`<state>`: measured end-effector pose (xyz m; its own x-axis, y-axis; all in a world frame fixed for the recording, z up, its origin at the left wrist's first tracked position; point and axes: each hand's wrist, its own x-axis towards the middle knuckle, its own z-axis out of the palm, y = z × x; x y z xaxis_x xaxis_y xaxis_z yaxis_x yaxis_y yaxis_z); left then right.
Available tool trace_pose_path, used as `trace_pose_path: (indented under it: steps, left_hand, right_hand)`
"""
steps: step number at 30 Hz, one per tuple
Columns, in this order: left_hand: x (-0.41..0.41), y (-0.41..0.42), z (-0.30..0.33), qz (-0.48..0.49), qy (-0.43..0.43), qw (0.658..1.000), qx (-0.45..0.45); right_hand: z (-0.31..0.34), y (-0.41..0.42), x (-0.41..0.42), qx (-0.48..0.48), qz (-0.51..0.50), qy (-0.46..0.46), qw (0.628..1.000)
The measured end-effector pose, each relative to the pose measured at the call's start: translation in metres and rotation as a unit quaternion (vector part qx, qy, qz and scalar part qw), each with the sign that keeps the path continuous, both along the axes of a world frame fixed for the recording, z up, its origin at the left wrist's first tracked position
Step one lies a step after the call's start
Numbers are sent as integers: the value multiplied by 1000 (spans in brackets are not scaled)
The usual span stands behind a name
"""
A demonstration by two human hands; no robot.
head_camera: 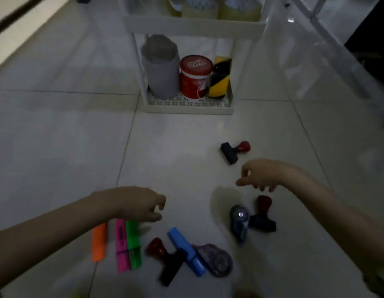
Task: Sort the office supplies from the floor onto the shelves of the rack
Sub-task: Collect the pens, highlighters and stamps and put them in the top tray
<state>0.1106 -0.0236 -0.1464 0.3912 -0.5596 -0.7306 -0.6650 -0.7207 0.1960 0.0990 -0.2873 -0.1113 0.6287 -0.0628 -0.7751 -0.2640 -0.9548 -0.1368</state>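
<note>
1. Currently, both hands hover above the tiled floor (57, 136) and hold nothing.
2. Left hand (141, 204): fingers loosely curled, tips slightly apart, above the upper ends of the pink highlighter (121, 246) and green highlighter (134, 244), which lie side by side and touch. The orange highlighter (99, 241) lies just beside them, to their left.
3. Right hand (262, 175): fingers loosely curled and apart, thumb toward the left, between 2 stamps: the far stamp (235, 152) and the near stamp (263, 216).
4. A blue correction tape (240, 220) touches the near stamp.
5. Lower centre group: a third stamp (165, 259), a blue highlighter (185, 250) and a grey correction tape (216, 260), overlapping.
6. White rack (188, 108): bottom shelf holds a grey roll (161, 67), a red tin (195, 78) and yellow-black tape (220, 80). The upper shelf contents are blurred.
</note>
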Motion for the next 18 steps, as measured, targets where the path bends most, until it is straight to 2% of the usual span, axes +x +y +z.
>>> trace_pose_path:
  steps: [3, 6, 11, 15, 18]
  left_hand:
    - [-4, -1, -11, 7, 25, 1000, 4]
    - [-3, -4, -14, 43, 40, 998, -4]
    - [1, -19, -18, 91, 58, 993, -52]
    - [1, -35, -23, 143, 72, 982, -99]
    - [0, -47, -27, 202, 87, 963, -154]
  right_hand:
    - [-25, -24, -21, -64, -69, 8, 995]
    - [-50, -36, -35, -18, -181, 21, 983]
    - [-79, -43, -40, -9, -207, -30, 978]
    - [-78, -51, -32, 16, -221, -4, 975]
    - [-64, -49, -20, 29, -207, -51, 977]
